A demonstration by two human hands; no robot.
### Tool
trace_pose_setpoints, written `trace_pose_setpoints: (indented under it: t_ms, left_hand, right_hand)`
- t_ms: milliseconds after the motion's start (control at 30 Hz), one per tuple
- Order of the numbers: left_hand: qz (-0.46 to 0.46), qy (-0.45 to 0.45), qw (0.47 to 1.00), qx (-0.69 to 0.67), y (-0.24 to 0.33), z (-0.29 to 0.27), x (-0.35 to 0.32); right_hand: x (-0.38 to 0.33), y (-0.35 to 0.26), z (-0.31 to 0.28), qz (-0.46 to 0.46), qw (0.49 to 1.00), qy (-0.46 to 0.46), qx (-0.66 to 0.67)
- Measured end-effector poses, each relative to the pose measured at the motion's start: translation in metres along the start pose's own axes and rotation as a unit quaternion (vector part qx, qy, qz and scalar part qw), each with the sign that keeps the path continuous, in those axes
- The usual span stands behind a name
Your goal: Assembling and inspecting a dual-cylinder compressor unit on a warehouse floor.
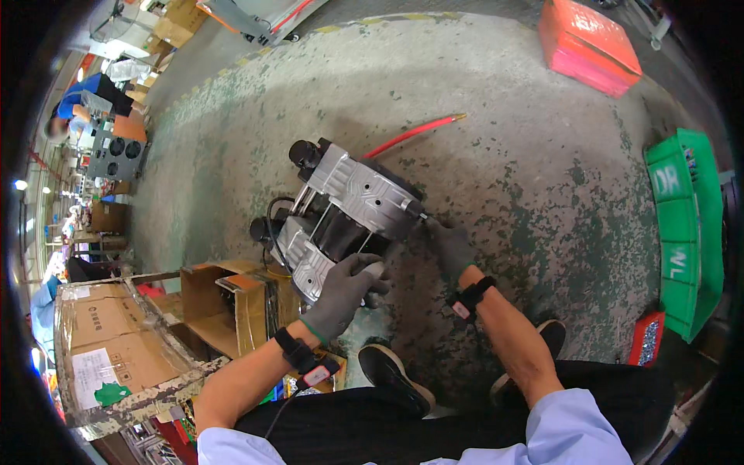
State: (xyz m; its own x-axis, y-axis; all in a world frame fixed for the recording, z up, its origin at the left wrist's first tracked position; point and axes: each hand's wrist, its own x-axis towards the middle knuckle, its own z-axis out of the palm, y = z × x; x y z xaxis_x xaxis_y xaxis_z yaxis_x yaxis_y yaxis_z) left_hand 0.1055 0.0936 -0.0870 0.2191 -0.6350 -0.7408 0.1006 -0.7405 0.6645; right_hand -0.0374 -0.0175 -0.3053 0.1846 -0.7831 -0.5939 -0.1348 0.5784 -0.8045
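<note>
A silver and black twin-head air compressor pump (pixel 341 209) sits in front of me, tilted across the view. My left hand (pixel 341 298), in a grey glove, is closed at its near side, with a small whitish piece (pixel 376 270) showing among the curled fingers; its kind is unclear. At the pump's right end, the gloved fingers of my right hand (pixel 451 244) pinch a small metal fitting (pixel 419 216). A red hose (pixel 411 135) with a brass tip extends from behind the pump over the floor. Black air filters (pixel 304 153) stick out on its left.
Cardboard boxes (pixel 116 333) rest on a worn rack at left. To the right stand a green bin (pixel 682 240) and a red tray (pixel 645 341) of small parts. An orange wrapped box (pixel 589 50) lies far right. Another person (pixel 85 97) bends at far left.
</note>
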Motion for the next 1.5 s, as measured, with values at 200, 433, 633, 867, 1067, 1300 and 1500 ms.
trace_pose_setpoints:
  t_ms: [200, 433, 633, 867, 1067, 1300, 1500]
  left_hand:
    - [0.001, -0.004, 1.000, -0.002, -0.004, -0.001, 0.003]
    - [0.007, -0.011, 1.000, -0.008, 0.000, 0.003, 0.002]
    - [-0.004, -0.003, 1.000, 0.000, 0.000, -0.004, -0.001]
    - [0.006, -0.008, 1.000, -0.004, -0.005, -0.003, 0.001]
    - [0.005, -0.003, 1.000, 0.000, -0.001, -0.001, -0.001]
    - [0.006, -0.017, 1.000, 0.004, 0.000, 0.007, -0.001]
    - [0.014, 0.005, 1.000, -0.012, -0.002, -0.002, -0.006]
  right_hand:
    - [-0.001, 0.001, 0.000, 0.005, 0.993, -0.008, -0.114]
    - [0.034, 0.049, -0.003, -0.147, 0.980, -0.024, -0.129]
    - [-0.013, -0.003, 0.012, -0.067, 0.996, 0.023, -0.052]
    - [-0.007, -0.010, 0.006, 0.028, 0.998, -0.057, -0.009]
    - [-0.009, -0.013, 0.005, 0.009, 0.993, -0.045, -0.106]
    - [0.028, 0.029, 0.004, 0.017, 0.996, -0.058, -0.062]
    - [-0.025, -0.020, 0.011, -0.170, 0.958, 0.060, -0.222]
